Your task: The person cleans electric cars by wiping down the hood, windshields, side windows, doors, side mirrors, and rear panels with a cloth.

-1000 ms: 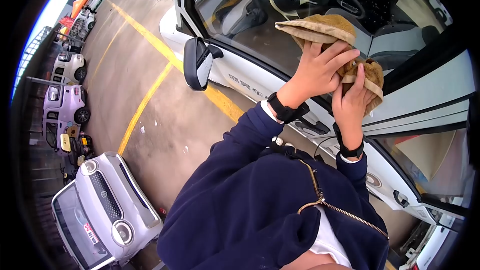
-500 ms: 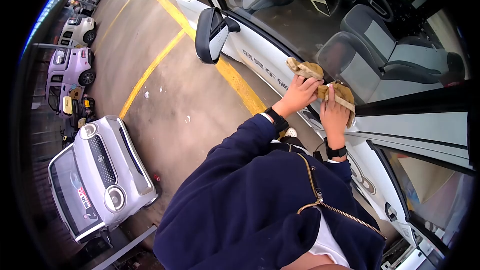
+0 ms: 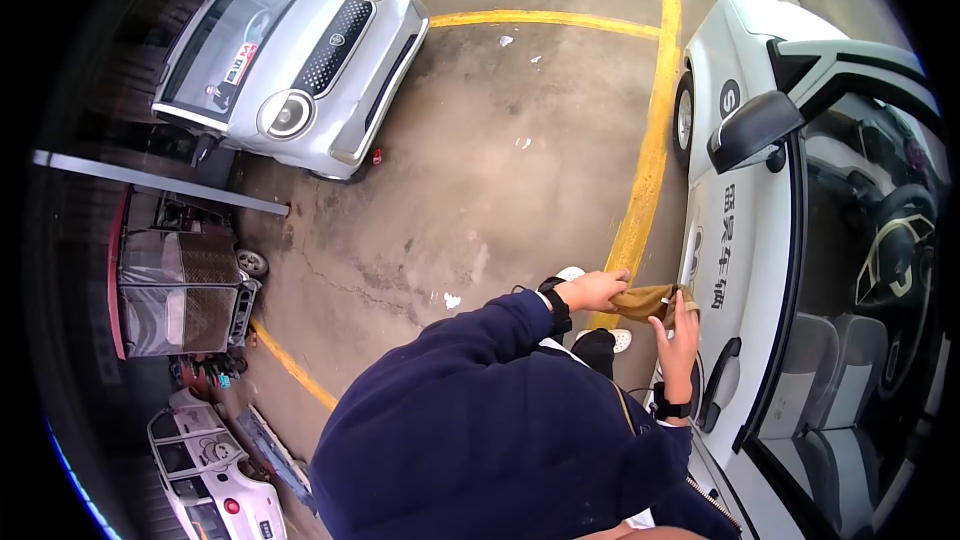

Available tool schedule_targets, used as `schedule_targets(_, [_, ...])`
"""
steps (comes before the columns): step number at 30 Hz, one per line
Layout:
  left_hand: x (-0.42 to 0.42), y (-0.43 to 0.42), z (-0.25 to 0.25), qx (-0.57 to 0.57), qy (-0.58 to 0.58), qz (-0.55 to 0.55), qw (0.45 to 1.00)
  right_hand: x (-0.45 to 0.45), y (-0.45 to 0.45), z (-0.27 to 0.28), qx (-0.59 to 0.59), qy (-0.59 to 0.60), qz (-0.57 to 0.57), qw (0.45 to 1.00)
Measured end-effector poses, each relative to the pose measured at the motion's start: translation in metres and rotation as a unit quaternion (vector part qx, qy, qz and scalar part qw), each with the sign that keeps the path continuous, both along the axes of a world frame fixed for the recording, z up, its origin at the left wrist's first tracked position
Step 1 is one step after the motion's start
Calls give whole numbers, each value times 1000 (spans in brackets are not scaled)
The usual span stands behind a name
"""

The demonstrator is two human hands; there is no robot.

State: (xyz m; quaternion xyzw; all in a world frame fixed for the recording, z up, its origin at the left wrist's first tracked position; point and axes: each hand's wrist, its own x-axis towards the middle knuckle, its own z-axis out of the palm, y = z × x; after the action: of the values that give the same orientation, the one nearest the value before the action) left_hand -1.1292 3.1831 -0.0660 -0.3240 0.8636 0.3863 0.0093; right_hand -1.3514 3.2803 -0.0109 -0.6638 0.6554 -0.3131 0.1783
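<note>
I'm stretching a brown cloth beside the white car.
My left fingers are gripping one end; my extended right fingers are touching the other, nearer the car.

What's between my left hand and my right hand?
The brown cloth, bunched, spans from the left hand to the fingers of the right hand, seen in the head view.

I see a silver car near ten o'clock, a yellow ground line at twelve, a covered cart at nine and a pale car body toward eight.
</note>
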Motion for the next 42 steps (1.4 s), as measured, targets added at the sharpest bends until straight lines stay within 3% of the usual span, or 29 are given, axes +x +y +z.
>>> schedule_targets(2, [43,1,-16,-4,-59,87,994,25,-23,6,50,-9,96,994])
schedule_targets(3, [66,1,-17,5,-78,124,989,44,-38,13,-80,10,131,988])
schedule_targets(6, [134,-2,-30,49,-101,230,967,103,-72,36,-117,11,263,958])
schedule_targets(12, [285,-18,-53,48,-81,306,947,260,-124,36,-78,-77,314,943])
schedule_targets(13, [312,-22,-61,76,-66,345,933,287,-133,31,-28,-105,307,946])
schedule_targets(15, [367,-13,-69,-1,6,454,891,340,-151,30,-4,-127,327,936])
schedule_targets(17, [419,-10,-42,-19,54,508,859,389,-173,40,12,-162,363,918])
schedule_targets(19, [453,3,3,22,64,607,792,423,-193,50,11,-138,414,899])
schedule_targets(20, [467,7,7,25,66,613,787,439,-201,55,6,-119,453,883])
schedule_targets(22, [495,10,10,-53,162,666,726,468,-215,58,46,-115,458,880])
schedule_targets(23, [507,9,9,-51,247,662,706,482,-222,54,70,-118,427,894])
schedule_targets(24, [517,8,18,-47,246,666,703,496,-228,52,96,-120,395,906])
schedule_targets(25, [523,5,37,-64,208,681,699,509,-235,53,152,-109,359,914])
schedule_targets(29, [541,-14,58,-120,70,748,649,557,-271,44,143,-141,369,908])
schedule_targets(32, [568,-37,54,-122,68,758,637,593,-309,39,58,-189,411,890])
schedule_targets(33, [579,-47,51,-119,65,760,636,605,-322,42,83,-192,415,886])
schedule_targets(36, [616,-89,45,-27,107,755,647,640,-376,28,39,-171,455,873])
schedule_targets(38, [647,-128,53,89,11,750,656,671,-418,27,10,-164,463,871])
schedule_targets(42, [686,-196,76,120,-54,744,655,726,-485,54,10,-203,442,874])
